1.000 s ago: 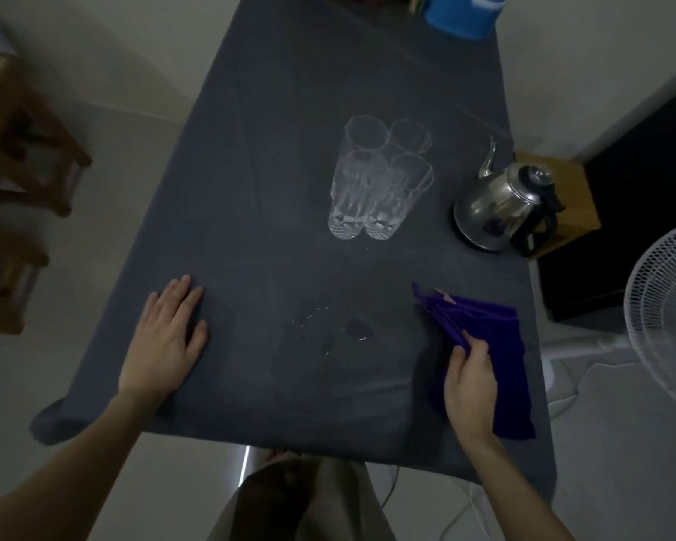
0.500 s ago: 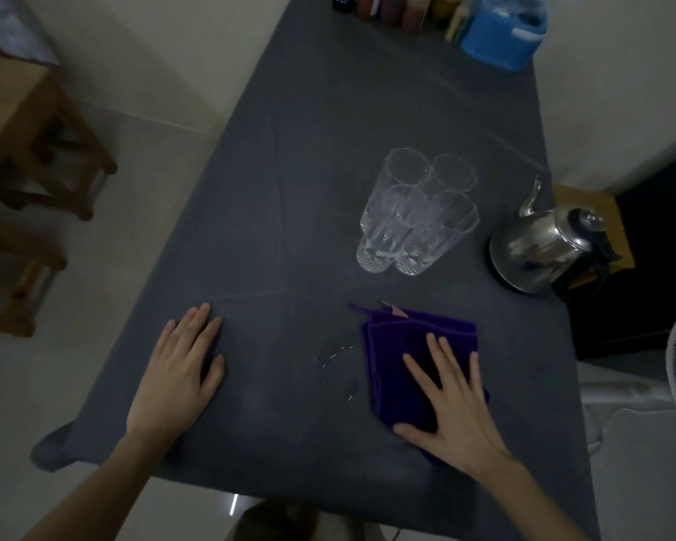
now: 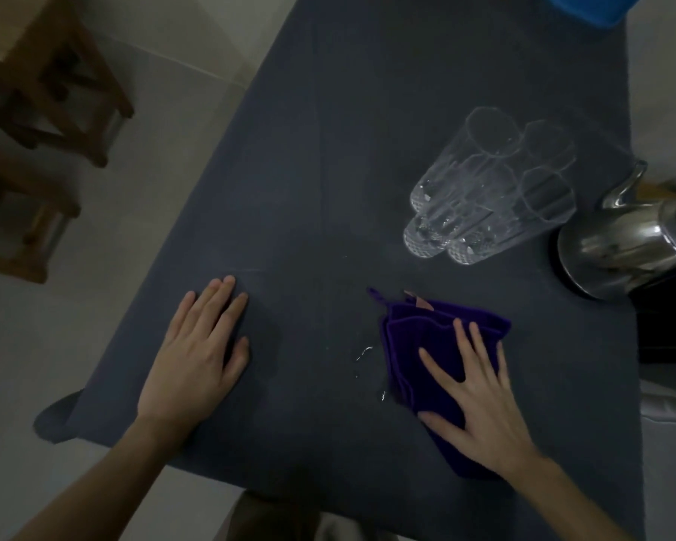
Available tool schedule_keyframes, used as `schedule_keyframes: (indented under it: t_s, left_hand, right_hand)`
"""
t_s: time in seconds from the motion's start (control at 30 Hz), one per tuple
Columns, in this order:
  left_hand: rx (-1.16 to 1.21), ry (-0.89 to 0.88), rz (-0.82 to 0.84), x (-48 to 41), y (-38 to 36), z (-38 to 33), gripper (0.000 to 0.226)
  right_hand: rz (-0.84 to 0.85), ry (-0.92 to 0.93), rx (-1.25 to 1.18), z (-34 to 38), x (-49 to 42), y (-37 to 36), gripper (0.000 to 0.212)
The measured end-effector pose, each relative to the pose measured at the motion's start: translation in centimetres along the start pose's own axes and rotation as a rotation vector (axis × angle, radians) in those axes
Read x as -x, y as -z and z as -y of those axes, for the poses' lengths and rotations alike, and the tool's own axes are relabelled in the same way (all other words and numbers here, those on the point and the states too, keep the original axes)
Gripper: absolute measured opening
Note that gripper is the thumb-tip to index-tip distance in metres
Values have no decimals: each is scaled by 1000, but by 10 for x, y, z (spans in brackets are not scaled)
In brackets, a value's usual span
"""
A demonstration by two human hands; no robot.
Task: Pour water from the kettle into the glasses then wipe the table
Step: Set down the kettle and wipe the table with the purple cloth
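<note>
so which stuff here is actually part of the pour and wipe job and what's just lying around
Part of the job:
- purple cloth, flat under the right hand
- water drops left of the cloth
- four glasses
- steel kettle
- table, with the left hand resting flat on it

Just lying about:
- blue container at the far end
- wooden stools on the floor

Open worktop (image 3: 309, 189): the far-left stretch and the strip between both hands. Obstacles: clustered glasses (image 3: 488, 189) and kettle (image 3: 621, 244) at right, blue container (image 3: 594, 7) at the far edge.
</note>
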State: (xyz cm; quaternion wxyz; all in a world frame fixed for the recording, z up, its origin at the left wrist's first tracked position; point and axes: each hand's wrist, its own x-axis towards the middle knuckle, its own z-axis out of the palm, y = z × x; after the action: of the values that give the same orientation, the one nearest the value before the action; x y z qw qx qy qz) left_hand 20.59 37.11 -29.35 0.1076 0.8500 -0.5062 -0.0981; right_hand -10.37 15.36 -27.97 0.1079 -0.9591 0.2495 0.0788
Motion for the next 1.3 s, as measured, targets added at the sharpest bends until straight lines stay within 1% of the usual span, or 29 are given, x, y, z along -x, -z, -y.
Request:
schedule_keyframes:
  t_s: [0.07,0.2,0.27,0.4,0.47,0.7,0.83,0.9,1.03,1.17,1.3]
  left_hand:
    - [-5,2,0,0,0,0,57]
    - [-6,8,-1,0,1,0,56]
    - [-3,8,2,0,0,0,56]
    - [0,5,-1,0,1,1,55]
    - [3,7,-2,0,1,1,56]
    - [26,18,-2,0,2,-1,56]
    - [18,18,1,0,1,0,56]
    - [15,17,4,0,1,0,57]
    - [29,10,-11,0,1,1,58]
    - [12,-1,-21,1,-1,1,57]
    - [-3,1,-15,2,-2,1,59]
  right_hand:
    - [-22,25,-5,-1,0,-1,69]
    - [-48,73,-26,3,-6,-2,57]
    - [-107,37,-148,9,-12,-4,51]
    - [-277,-119,-469,23,-24,-7,42]
    - [-325,-133,-512,29,-34,-6,37]
    - [-350,-1,-493,72,-87,-5,39]
    - [-362,64,-498,98,-98,-8,37]
    - [-336,133,-465,108,-99,-8,38]
    - [-235,281,-320,121,-87,-10,47]
    - [-174,381,-212,123,-67,-16,37]
    - [-143,416,-171,123,-41,-24,36]
